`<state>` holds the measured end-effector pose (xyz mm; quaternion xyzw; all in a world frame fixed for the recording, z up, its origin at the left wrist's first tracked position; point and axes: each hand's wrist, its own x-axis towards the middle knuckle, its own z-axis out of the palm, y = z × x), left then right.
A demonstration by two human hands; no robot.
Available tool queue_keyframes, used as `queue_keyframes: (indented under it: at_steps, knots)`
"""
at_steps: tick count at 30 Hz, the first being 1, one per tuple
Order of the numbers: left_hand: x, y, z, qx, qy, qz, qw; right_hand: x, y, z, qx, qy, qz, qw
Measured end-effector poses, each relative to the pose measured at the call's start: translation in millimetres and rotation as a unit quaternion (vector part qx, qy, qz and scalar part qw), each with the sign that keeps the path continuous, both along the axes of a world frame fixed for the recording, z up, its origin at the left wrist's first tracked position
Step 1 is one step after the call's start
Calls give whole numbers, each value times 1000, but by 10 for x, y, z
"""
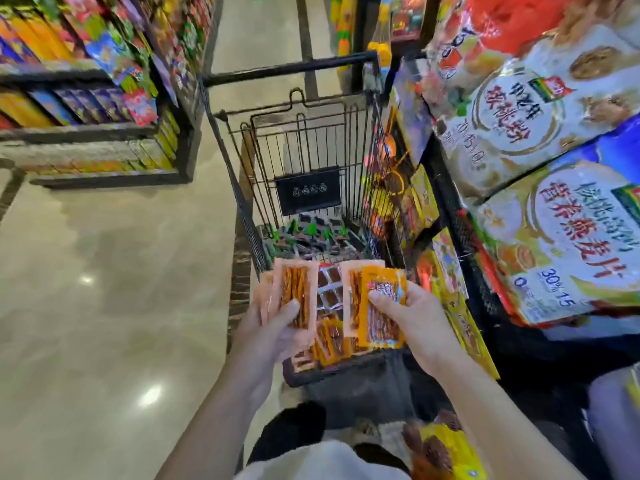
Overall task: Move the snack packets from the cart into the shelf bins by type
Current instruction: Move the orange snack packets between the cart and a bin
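A black wire cart (242,188) stands in the aisle ahead of me. Its floor holds several snack packets: green-and-dark ones (308,237) at the far end, silver-and-brown ones (329,292) in the middle, orange ones (332,341) nearest me. My left hand (273,334) grips a small fan of pale orange packets (294,292) over the cart's near left corner. My right hand (412,320) holds a brighter orange packet (381,306), with a paler one behind it, over the near right side. Both thumbs press on the packet fronts.
Shelves of colourful packets (104,64) line the left of the aisle. On the right, close to the cart, shelves carry large cereal bags (540,133) and yellow packets (460,306). Shiny floor (104,271) lies to the cart's left.
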<state>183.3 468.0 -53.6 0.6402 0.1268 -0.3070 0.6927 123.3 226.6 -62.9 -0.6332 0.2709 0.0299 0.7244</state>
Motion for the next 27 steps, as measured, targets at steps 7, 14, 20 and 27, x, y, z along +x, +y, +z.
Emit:
queue_keyframes:
  at_steps: [7,14,20,27]
  knots:
    - [568,-231,-835,49,112,-28,992,441,-105,-719,-35,104,-19,994]
    - [576,-663,-1881,139,217,18,966,687,-280,-1801,-42,216,12,975]
    - [500,-947,-2699,191,267,24,944,724,-283,-2746,-13,283,54,958]
    - [347,-1116,-3251,233,303,27,923,622,-355,-3470,-14,350,102,931]
